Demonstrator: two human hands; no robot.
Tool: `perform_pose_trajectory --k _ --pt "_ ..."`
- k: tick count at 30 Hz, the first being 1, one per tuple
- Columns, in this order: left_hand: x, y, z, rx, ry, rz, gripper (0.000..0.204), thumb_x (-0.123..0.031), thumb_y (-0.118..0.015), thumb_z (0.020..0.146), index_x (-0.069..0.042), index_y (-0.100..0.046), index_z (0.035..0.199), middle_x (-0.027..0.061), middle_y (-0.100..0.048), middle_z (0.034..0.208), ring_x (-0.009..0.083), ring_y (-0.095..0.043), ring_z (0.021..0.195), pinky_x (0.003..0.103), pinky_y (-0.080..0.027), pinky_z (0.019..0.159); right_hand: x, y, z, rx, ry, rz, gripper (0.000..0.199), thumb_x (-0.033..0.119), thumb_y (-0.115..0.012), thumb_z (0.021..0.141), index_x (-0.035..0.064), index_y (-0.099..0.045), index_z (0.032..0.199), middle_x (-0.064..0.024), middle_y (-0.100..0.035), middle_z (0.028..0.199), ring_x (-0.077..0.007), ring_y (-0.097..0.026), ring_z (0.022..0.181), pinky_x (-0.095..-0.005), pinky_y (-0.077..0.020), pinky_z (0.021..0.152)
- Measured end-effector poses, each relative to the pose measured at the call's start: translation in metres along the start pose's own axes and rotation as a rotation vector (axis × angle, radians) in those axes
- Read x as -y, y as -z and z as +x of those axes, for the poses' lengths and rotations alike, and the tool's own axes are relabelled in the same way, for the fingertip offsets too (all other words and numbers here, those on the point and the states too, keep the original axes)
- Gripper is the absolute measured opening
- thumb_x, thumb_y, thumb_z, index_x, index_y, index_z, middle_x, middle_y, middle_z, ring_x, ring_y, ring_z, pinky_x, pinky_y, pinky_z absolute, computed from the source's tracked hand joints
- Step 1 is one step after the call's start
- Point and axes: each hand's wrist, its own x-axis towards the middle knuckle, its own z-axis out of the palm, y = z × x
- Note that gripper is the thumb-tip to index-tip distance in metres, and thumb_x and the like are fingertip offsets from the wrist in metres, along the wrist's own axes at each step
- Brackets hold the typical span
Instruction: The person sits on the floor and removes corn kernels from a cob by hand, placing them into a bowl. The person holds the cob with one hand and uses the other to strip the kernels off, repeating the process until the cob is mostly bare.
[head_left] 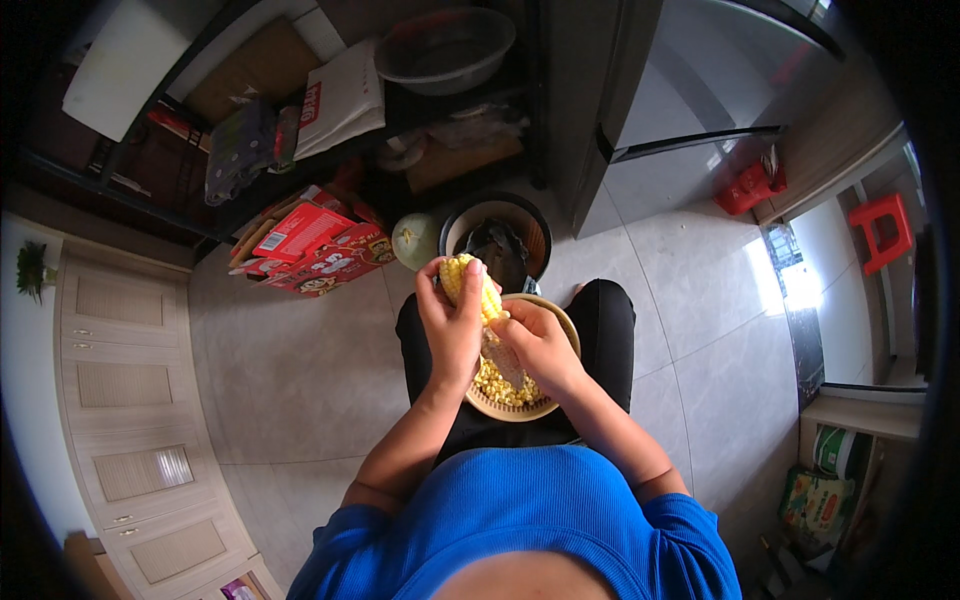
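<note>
An ear of corn (pixel 489 302) slants over my lap; its upper part still carries yellow kernels, while the lower end is a bare cob. My left hand (pixel 450 318) is closed round the upper part, thumb along the side. With its fingers pressed against the kernels at the middle of the ear, my right hand (pixel 538 342) grips it from the right. Below both hands a tan basket (pixel 478 403) rests on my lap, holding loose yellow kernels (pixel 508 388).
Beyond my knees stands a dark-lined round bin (pixel 541 225), beside a pale green melon (pixel 414 241) and red cardboard boxes (pixel 335 255). A shelf bears a clear plastic basin (pixel 445 50). The fridge (pixel 690 80) is at the far right, near a red bag (pixel 748 188) and red stool (pixel 882 234).
</note>
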Motion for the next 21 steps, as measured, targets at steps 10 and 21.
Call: perform_pose_trajectory --k 10,21 --pt "-0.006 0.001 0.002 0.063 0.046 -0.160 0.029 -0.017 -0.055 0.087 -0.003 -0.036 0.105 0.0124 -0.055 0.088 0.0163 -0.057 0.068 0.027 -0.049 0.061 -0.006 0.005 0.004 -0.042 -0.061 0.184 0.029 0.016 -0.052 0.084 -0.0031 -0.053 0.106 -0.0028 -0.057 0.081 -0.0053 -0.051 0.066 -0.0184 -0.0388 0.054" --pt "-0.006 0.000 0.000 0.098 -0.024 -0.155 0.026 -0.014 -0.052 0.088 -0.004 -0.035 0.106 0.0132 -0.055 0.089 0.0167 -0.056 0.068 0.028 -0.049 0.062 0.002 0.002 0.001 -0.056 -0.038 0.100 0.026 0.014 -0.050 0.085 -0.0019 -0.053 0.105 -0.0022 -0.057 0.081 -0.0047 -0.049 0.065 -0.0178 -0.0381 0.053"
